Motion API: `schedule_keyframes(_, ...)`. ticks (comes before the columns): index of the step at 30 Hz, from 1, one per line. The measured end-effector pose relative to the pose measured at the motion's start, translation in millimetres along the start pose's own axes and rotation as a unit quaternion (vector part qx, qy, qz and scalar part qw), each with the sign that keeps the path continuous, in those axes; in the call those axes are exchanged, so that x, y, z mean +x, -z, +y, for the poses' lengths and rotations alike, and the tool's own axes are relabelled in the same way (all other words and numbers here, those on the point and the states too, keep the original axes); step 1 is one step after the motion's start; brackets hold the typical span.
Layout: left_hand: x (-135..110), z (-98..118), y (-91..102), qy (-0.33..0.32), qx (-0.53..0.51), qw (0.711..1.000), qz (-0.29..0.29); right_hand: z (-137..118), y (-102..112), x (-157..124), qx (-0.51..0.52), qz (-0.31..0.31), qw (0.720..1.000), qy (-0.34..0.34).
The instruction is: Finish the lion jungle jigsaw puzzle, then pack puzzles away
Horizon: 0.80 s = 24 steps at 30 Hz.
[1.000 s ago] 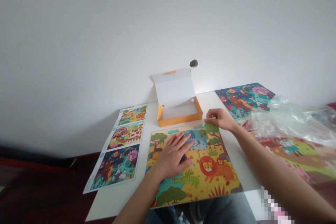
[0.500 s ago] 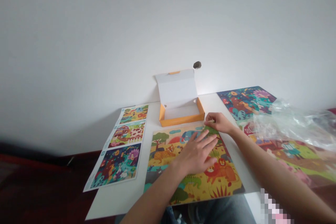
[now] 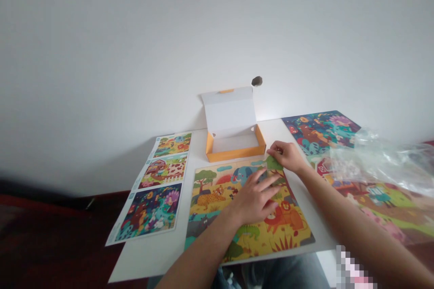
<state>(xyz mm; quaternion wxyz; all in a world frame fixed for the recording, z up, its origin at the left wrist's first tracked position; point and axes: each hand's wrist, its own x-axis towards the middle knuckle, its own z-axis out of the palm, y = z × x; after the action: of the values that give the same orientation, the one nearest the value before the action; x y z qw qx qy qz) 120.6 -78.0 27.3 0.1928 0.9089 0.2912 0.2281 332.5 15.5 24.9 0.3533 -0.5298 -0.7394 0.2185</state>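
Observation:
A jigsaw puzzle (image 3: 217, 198) with savanna animals, an elephant, a leopard and lions among them, lies in front of me. My left hand (image 3: 256, 198) rests on its right half, fingers spread and holding nothing. At the puzzle's far right corner, my right hand (image 3: 286, 154) has thumb and fingers closed on the edge of a green-treed corner puzzle piece (image 3: 273, 163). That piece lies nearly flat against its neighbours; whether it is fully seated I cannot tell.
An orange box (image 3: 237, 152) with its lid raised stands behind the puzzle. On the left lies a picture sheet (image 3: 149, 203). To the right are a dark night-scene puzzle (image 3: 322, 128), a farm puzzle (image 3: 383, 198) and crumpled clear plastic (image 3: 383, 158) over them.
The corner piece has gone from tilted to nearly flat. My right hand has shifted slightly up and right with it; my left hand stays spread on the puzzle.

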Motion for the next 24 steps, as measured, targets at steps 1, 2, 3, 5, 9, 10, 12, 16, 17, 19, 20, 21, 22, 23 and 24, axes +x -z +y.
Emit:
schedule_keyframes(1,0.0,-1.6,-1.3,0.024,-0.033,0.998,0.039,0.7,-0.3,0.1,0.020,0.009,1.000,-0.011)
schedule_keyframes(2,0.3,-3.3,-2.7,0.057,-0.066,0.993,0.083,1.3,-0.5,0.1,0.045,0.018,0.999,-0.021)
schedule_keyframes(3,0.8,-5.0,-4.0,0.091,-0.099,0.983,0.125,1.5,-0.7,0.1,0.073,0.027,0.996,-0.031)
schedule_keyframes(5,3.1,-7.7,-6.6,0.145,-0.182,0.956,0.179,0.3,-1.5,0.2,0.133,0.041,0.989,-0.050)
schedule_keyframes(9,11.1,-12.3,-10.9,0.202,-0.442,0.848,0.211,-11.5,-10.3,-1.0,0.214,0.048,0.973,-0.075)
schedule_keyframes(10,13.1,-13.9,-11.5,0.215,-0.487,0.818,0.217,-15.8,-14.1,-2.0,0.228,0.038,0.970,-0.079)
schedule_keyframes(12,16.3,-17.7,-11.9,0.245,-0.514,0.793,0.215,-24.4,-22.4,-4.9,0.249,0.003,0.965,-0.083)
schedule_keyframes(16,18.8,-23.3,-11.1,0.309,-0.514,0.768,0.226,-35.6,-32.0,-10.0,0.246,-0.047,0.966,-0.058)
schedule_keyframes(17,19.1,-23.7,-10.8,0.316,-0.526,0.753,0.238,-37.3,-31.5,-10.4,0.227,-0.051,0.972,-0.042)
schedule_keyframes(19,19.9,-23.8,-10.1,0.324,-0.548,0.727,0.258,-39.9,-27.2,-10.2,0.156,-0.066,0.986,0.006)
schedule_keyframes(20,20.3,-23.8,-9.8,0.329,-0.552,0.719,0.264,-41.0,-23.4,-9.9,0.107,-0.082,0.990,0.034)
schedule_keyframes(21,20.7,-24.1,-9.7,0.336,-0.552,0.714,0.269,-41.9,-18.9,-9.6,0.055,-0.107,0.991,0.059)
schedule_keyframes(22,21.1,-24.7,-9.9,0.344,-0.549,0.712,0.273,-42.5,-13.9,-9.6,0.009,-0.138,0.987,0.078)
schedule_keyframes(23,21.3,-25.6,-10.4,0.351,-0.545,0.710,0.277,-42.6,-8.5,-10.0,-0.026,-0.170,0.981,0.087)
schedule_keyframes(24,21.3,-26.5,-11.3,0.356,-0.541,0.708,0.281,-42.2,-3.2,-10.6,-0.050,-0.201,0.974,0.089)
